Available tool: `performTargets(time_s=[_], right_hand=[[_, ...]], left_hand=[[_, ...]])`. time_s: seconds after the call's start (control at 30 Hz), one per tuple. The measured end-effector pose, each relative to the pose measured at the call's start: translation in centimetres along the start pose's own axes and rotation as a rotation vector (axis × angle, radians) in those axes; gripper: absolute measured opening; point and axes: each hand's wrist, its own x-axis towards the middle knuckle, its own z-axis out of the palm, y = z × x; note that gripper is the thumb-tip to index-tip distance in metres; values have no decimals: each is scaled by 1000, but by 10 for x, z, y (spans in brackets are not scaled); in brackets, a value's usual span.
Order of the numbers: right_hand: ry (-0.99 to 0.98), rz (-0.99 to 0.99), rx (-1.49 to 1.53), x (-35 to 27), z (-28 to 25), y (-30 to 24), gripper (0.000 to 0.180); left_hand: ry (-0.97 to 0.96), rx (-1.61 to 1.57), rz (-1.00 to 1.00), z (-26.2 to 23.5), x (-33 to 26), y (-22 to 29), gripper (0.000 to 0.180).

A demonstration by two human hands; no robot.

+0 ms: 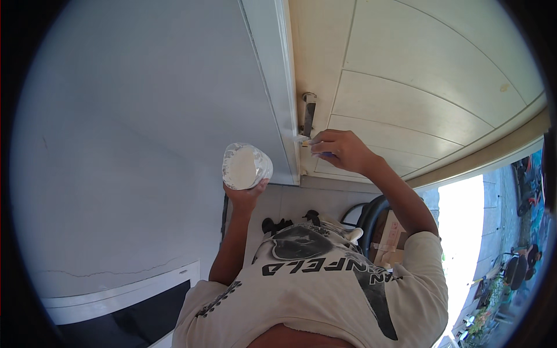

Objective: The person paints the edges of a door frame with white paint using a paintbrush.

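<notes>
My left hand (246, 196) is wrapped round the base of a clear plastic tub (264, 165), tilted so that the off-white paste (241, 168) inside shows. My right hand (343, 152) pinches a small tool with a blue part (326, 155), mostly covered by the fingers. Its pale tip reaches the edge of a cream door (400, 98), beside the white door frame (278, 75). Just above those fingertips, a dark metal lock plate or handle (309, 116) is fixed to the door. The tool's exact kind cannot be made out.
A plain grey wall (133, 133) fills the left side, with a dark, white-framed opening (127, 319) low down. Below my right arm are a black curved object (371, 219) and a cardboard box (391, 238). Bright outdoor ground (461, 226) lies far right, with plants and a person beyond.
</notes>
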Motion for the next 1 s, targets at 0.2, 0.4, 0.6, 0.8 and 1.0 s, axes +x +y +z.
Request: performTargets(time_s=[0.2, 0.4, 0.6, 0.8, 1.0], right_hand=[[275, -245, -47, 67, -66, -1, 25], [557, -580, -287, 82, -70, 14, 27], [230, -430, -221, 2, 24, 63, 30], [-7, -228, -37, 29, 2, 38, 25], [380, -459, -12, 127, -144, -44, 18]], left_hand=[[70, 114, 34, 9, -10, 6, 79], [176, 132, -4, 23, -11, 14, 80], [173, 190, 28, 24, -11, 16, 75], [186, 152, 40, 28, -11, 17, 74], [131, 120, 72, 21, -9, 15, 80]])
